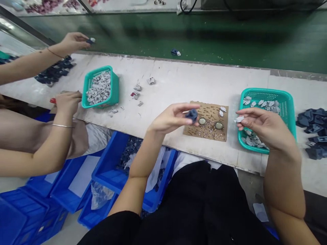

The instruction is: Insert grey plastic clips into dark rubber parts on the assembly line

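My left hand (171, 118) pinches a dark blue plastic part (192, 116) above the left side of a brown cardboard sheet (206, 134). Between the thumb and fingers of my right hand (265, 126) is a small light grey plastic piece (239, 119). That hand hovers over the left side of a green basket (288, 102) holding loose grey pieces. On the cardboard sit two round metal caps (219, 125), shiny wet-looking drops and a couple of grey pieces (222, 110). The two held parts are apart.
Dark blue parts (313, 119) are piled at the right. Left of me, a co-worker's hand (74, 42) holds a dark part near another green basket (114, 90) of grey pieces. Blue bins (107, 173) stand below the table edge. One dark part (175, 52) lies on the green belt (143, 37).
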Tool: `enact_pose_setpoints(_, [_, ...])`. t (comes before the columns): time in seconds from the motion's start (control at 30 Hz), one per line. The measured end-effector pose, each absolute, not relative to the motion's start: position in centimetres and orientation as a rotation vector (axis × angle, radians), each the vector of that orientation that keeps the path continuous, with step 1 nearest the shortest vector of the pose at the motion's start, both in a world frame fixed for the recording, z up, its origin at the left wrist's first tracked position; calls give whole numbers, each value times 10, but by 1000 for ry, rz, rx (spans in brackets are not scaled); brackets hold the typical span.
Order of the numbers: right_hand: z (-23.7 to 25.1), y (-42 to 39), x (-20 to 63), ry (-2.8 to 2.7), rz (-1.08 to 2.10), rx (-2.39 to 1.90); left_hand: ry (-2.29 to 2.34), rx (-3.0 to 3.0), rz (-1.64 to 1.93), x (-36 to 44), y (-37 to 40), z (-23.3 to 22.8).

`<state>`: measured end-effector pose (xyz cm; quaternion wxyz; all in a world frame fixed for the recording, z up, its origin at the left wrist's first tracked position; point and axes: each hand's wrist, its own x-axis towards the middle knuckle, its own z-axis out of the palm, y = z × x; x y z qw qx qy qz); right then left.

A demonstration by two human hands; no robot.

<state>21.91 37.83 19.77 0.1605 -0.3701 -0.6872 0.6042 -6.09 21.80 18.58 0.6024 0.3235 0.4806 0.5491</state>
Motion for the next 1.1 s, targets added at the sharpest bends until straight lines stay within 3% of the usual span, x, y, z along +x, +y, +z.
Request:
enact_pose_setpoints(0.23, [196,371,207,-2277,1232,-1065,821,892,1308,-57,305,166])
enact_pose_setpoints(0.6, [176,362,189,-2483,438,-553,745,674,1371,-53,303,138])
enact_pose_setpoints(1.1, [173,356,185,-2678,227,-446,798,404,1500,-43,309,150])
